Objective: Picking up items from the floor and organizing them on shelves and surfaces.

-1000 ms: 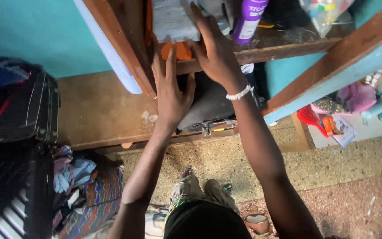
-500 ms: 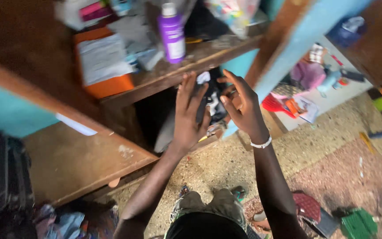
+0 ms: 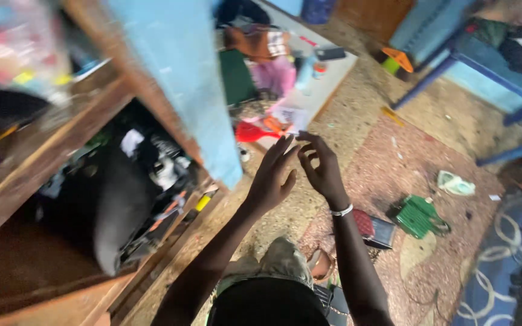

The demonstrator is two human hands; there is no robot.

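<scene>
Fingers on both hands are spread and loose, gripping nothing, raised in mid-air beside the front of the wooden shelf (image 3: pixel 43 151). Far left, a blurred clear bag of coloured bits (image 3: pixel 13 54) sits on the upper board, and below it a dark bag (image 3: pixel 113 205) is stuffed into the lower compartment with black and white cloth (image 3: pixel 155 160) bulging at its edge. That bundle looks poorly seated; I judge it could slide out onto the floor, since neither hand supports it. The left hand (image 3: pixel 271 178) is nearest the blue upright panel (image 3: pixel 185 90), apart from it, and the right hand (image 3: pixel 321 169), wearing a white wristband (image 3: pixel 341 210), hovers just beside the left. Farther right, a green basket (image 3: pixel 418 216) and a small pale shoe (image 3: pixel 455 183) lie on the floor, where a careless step could catch them.
</scene>
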